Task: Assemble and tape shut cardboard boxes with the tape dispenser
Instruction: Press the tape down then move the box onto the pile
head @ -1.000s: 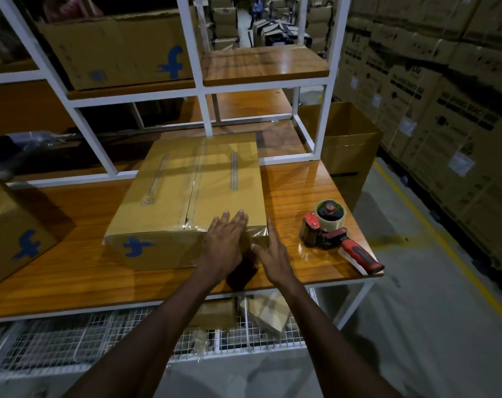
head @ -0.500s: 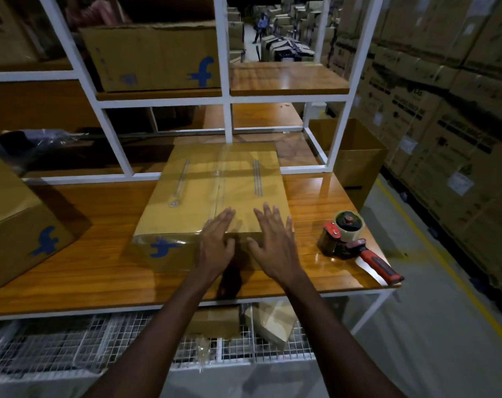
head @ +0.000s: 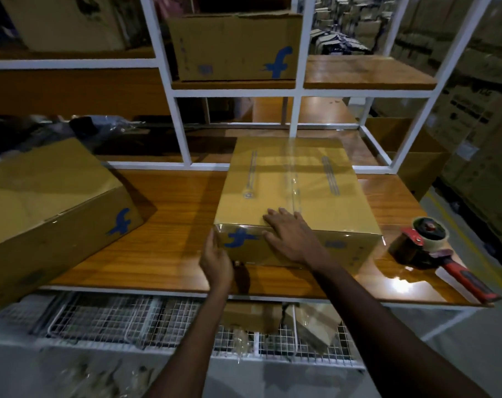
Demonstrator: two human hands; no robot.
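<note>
A closed cardboard box [head: 295, 185] with clear tape along its top seam and a blue logo on its near face lies on the wooden table [head: 175, 225]. My right hand [head: 290, 234] rests flat over the box's near top edge, fingers spread. My left hand [head: 215, 257] touches the box's near left corner, fingers curled against the side. The red-handled tape dispenser [head: 433, 248] sits on the table to the right of the box, with no hand on it.
A second closed box [head: 48, 202] lies tilted at the table's left end. Another box [head: 235, 44] stands on the white-framed shelf above. An open carton [head: 413, 156] stands beyond the table's right side. Wire racks with cardboard scraps [head: 272, 326] sit under the table. Stacked cartons line the right wall.
The view has swung left. My left hand slid from the box top down to its near left corner. My right hand moved left along the near top edge.
</note>
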